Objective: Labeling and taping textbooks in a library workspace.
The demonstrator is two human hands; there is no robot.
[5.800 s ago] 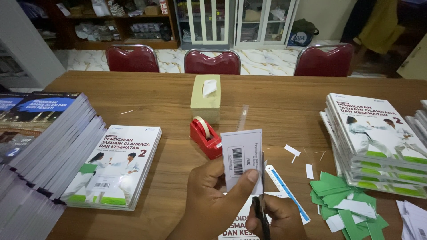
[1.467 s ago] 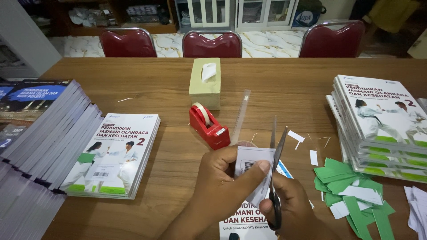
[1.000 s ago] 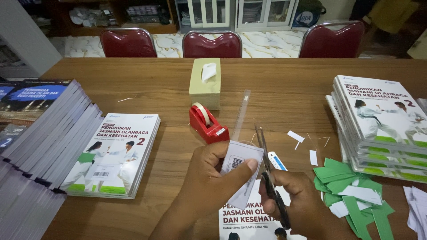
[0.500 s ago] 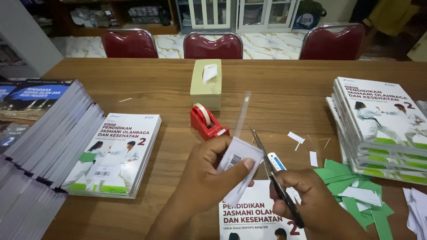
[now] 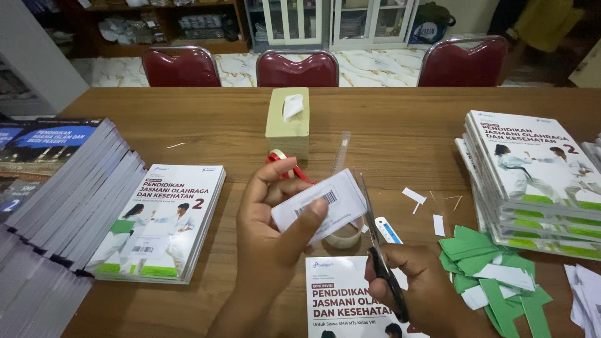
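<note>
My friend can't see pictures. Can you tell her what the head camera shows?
A left hand holds a white barcode label while the right hand cuts its edge with scissors, above a textbook on a wooden table. Textbook stacks and green paper scraps lie nearby.

Wooden bench [image 5: 407, 125] carrying a beige tissue box [image 5: 288, 122] at centre, with a red tape dispenser [image 5: 283, 164] just in front. Stacks of white textbooks at left [image 5: 164, 219] and right [image 5: 532, 169]; slanted pile of dark-covered books [image 5: 62, 181] at far left. Green and white paper offcuts [image 5: 494, 275] near right stack. Three red chairs [image 5: 299, 67] behind bench.
</note>
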